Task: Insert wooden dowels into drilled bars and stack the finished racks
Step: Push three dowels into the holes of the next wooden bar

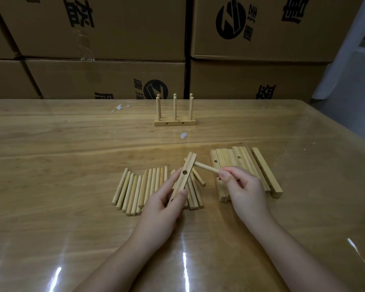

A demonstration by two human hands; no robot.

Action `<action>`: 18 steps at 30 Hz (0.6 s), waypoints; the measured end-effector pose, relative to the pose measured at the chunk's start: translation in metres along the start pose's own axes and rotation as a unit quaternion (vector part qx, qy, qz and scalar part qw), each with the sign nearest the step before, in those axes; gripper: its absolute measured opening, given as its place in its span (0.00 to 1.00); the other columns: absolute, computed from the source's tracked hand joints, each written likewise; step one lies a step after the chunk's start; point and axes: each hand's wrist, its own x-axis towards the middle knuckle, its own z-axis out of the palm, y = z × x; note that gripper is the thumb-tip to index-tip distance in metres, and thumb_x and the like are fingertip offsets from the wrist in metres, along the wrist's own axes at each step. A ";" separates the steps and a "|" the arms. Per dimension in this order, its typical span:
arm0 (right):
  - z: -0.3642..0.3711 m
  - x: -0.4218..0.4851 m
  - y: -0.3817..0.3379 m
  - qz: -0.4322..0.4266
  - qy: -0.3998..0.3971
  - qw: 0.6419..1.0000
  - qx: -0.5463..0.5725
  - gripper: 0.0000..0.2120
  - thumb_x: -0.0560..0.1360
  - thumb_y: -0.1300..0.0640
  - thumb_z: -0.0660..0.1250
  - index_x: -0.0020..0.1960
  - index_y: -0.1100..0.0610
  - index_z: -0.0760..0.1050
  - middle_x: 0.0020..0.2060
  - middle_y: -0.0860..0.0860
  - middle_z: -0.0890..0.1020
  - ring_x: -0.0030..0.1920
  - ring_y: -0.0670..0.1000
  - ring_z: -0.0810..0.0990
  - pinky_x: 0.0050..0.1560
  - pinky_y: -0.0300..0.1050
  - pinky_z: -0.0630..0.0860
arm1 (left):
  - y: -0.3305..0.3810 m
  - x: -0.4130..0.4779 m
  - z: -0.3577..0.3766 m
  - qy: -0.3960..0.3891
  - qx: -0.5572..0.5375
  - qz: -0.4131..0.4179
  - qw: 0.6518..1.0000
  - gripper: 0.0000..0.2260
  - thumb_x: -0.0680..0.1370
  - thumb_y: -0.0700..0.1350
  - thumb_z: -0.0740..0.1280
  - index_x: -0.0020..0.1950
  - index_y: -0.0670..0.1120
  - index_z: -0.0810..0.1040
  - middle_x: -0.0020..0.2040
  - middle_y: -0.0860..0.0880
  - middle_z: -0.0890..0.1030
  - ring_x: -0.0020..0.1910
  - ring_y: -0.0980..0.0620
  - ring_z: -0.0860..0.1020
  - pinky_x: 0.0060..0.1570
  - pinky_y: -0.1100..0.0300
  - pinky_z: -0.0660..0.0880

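Drilled pale-wood bar (183,175) — held tilted over the loose dowel pile (133,190) by L hand (160,207); R hand (243,187) pinches a short round wooden dowel (205,167), tip against bar's far end. Risk: skewed approach may jam dowel or miss hole.

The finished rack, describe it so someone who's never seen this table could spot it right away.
Look to the far side of the wooden table, just in front of the stacked cardboard boxes. Near the middle stands the finished rack, alone. Unlike the loose dowels and drilled bars lying flat at the near side, it has dowels standing upright from a bar.
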 end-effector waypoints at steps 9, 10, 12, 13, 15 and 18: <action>0.003 -0.001 -0.002 -0.216 0.057 0.937 -0.269 0.11 0.78 0.57 0.61 0.54 0.60 0.79 0.38 0.50 0.77 0.38 0.50 0.75 0.36 0.45 0.72 | 0.009 -0.004 0.006 -0.010 0.007 -0.003 1.000 0.17 0.78 0.49 0.64 0.56 0.74 0.71 0.64 0.39 0.72 0.65 0.36 0.69 0.64 0.38 0.66; 0.003 -0.002 -0.003 -0.222 0.054 0.936 -0.269 0.11 0.78 0.57 0.61 0.54 0.60 0.79 0.38 0.51 0.76 0.38 0.50 0.75 0.33 0.44 0.72 | 0.010 -0.003 0.006 -0.009 0.010 0.001 1.000 0.17 0.79 0.49 0.64 0.55 0.74 0.71 0.63 0.41 0.73 0.65 0.36 0.69 0.63 0.38 0.67; 0.002 -0.002 -0.005 -0.222 0.045 0.936 -0.269 0.13 0.78 0.55 0.60 0.55 0.61 0.79 0.38 0.51 0.76 0.37 0.49 0.75 0.31 0.39 0.70 | 0.009 -0.003 0.005 -0.010 0.003 0.008 1.000 0.18 0.78 0.48 0.64 0.56 0.74 0.71 0.59 0.51 0.74 0.63 0.37 0.70 0.62 0.38 0.68; 0.002 -0.003 -0.006 -0.221 0.044 0.936 -0.270 0.14 0.79 0.54 0.60 0.54 0.61 0.79 0.38 0.51 0.76 0.36 0.48 0.74 0.30 0.37 0.69 | 0.008 -0.003 0.005 -0.011 -0.003 0.009 1.000 0.17 0.78 0.48 0.65 0.56 0.73 0.72 0.58 0.55 0.73 0.63 0.37 0.71 0.62 0.38 0.68; 0.002 -0.003 -0.007 -0.216 0.044 0.938 -0.268 0.14 0.78 0.52 0.61 0.52 0.61 0.79 0.36 0.50 0.76 0.33 0.47 0.73 0.29 0.36 0.66 | 0.008 -0.003 0.005 -0.014 -0.004 0.008 1.000 0.17 0.78 0.48 0.65 0.58 0.71 0.72 0.57 0.57 0.72 0.62 0.40 0.71 0.61 0.38 0.69; 0.002 -0.003 -0.007 -0.205 0.039 0.941 -0.268 0.13 0.78 0.53 0.61 0.50 0.60 0.80 0.34 0.49 0.76 0.31 0.46 0.71 0.28 0.36 0.64 | 0.004 -0.002 0.003 -0.021 0.005 0.000 1.000 0.19 0.78 0.47 0.65 0.65 0.65 0.72 0.49 0.55 0.81 0.49 0.54 0.81 0.48 0.47 0.77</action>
